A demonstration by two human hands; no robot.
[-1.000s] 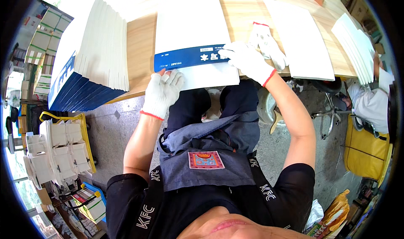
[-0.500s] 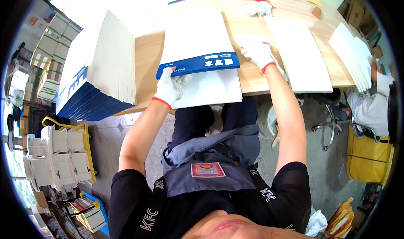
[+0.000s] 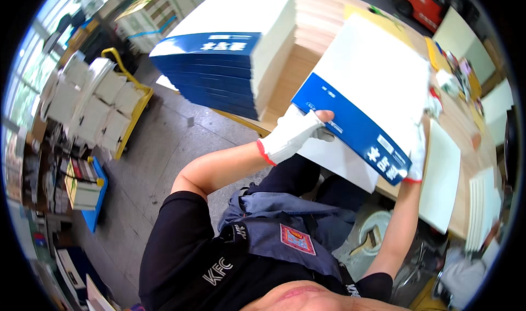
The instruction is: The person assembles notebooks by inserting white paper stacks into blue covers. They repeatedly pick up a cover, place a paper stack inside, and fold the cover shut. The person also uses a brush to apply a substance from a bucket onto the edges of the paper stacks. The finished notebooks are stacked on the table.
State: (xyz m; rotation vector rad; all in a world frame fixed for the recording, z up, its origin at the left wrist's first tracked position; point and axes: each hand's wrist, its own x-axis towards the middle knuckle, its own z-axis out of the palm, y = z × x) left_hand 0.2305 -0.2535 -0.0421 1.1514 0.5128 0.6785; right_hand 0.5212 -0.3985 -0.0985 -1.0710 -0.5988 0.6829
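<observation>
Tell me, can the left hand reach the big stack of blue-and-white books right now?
Probably not right away. The left hand is busy gripping the blue-and-white cover with the right hand. The stack of books sits close by, unblocked, once it lets go.

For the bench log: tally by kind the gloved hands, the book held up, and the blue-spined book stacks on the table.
Gloved hands: 2, left hand and right hand
Blue-and-white book, held by both: 1
Blue-spined book stack: 1
Total: 4
</observation>
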